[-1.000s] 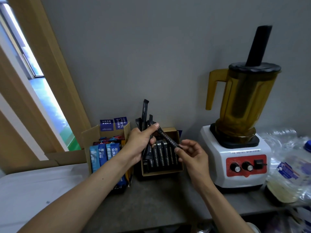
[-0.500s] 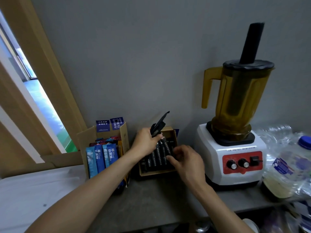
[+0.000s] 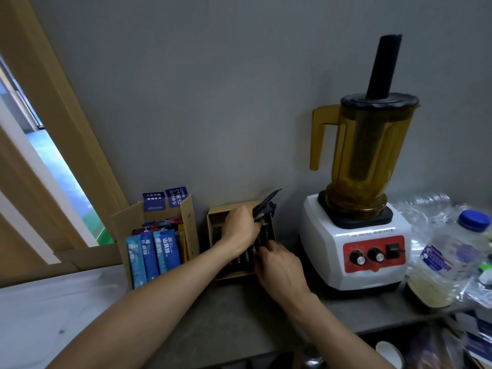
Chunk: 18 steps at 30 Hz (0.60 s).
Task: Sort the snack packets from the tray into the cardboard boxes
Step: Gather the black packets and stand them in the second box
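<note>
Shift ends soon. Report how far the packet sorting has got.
Done: blue packets stand in the left box; black packets line the small box. In hand: left hand grips a black bundle; right hand reaches into that box. Left: the bundle; tray unseen.

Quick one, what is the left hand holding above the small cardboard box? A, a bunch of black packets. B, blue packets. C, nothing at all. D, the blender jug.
A: the left hand grips a bunch of black packets that stick up above the small cardboard box.
</note>
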Tool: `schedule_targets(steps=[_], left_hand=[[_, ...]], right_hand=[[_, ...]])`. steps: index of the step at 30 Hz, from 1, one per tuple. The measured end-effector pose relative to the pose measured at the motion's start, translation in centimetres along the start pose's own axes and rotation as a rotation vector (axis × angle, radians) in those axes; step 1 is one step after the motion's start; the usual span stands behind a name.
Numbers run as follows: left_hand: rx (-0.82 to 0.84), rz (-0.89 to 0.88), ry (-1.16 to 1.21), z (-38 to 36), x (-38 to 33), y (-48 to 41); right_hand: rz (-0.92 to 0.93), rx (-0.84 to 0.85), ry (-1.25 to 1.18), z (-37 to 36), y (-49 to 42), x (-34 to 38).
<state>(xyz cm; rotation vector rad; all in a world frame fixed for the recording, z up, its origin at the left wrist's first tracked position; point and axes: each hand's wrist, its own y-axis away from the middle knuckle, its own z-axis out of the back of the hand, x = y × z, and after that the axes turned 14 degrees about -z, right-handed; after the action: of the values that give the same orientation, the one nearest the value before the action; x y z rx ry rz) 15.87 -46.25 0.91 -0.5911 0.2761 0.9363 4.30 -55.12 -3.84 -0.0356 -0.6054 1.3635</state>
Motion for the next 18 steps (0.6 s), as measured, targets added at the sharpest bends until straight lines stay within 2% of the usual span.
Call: schedule_targets(steps=[4,7,10,13,16,18], left_hand=[[-0.038,-0.002,0.092,0.6,-0.1,0.4],[-0.042,0.047,0.349,2.0,-0.7,1.0],[-0.027,0.187,0.778,3.6,-0.5,2.0],[-0.034,0.256,1.137,5.4,0.2,2.7],[0.014,0.276,1.236,6.5,0.3,3.5],[-0.002,0.275,1.200,6.4,0.3,4.1]], right_hand=[[-0.017,0.010,0.008,0.0,-0.2,0.0],[-0.050,0.017,-0.072,0.0,-0.2,0.0],[-0.221,0.040,-0.437,0.7,-0.2,0.7],[-0.380,0.207,-0.889,1.7,-0.4,1.9],[-0.422,0.305,-1.166,2.1,-0.3,2.9],[-0.419,0.336,-1.234,2.2,-0.4,3.2]])
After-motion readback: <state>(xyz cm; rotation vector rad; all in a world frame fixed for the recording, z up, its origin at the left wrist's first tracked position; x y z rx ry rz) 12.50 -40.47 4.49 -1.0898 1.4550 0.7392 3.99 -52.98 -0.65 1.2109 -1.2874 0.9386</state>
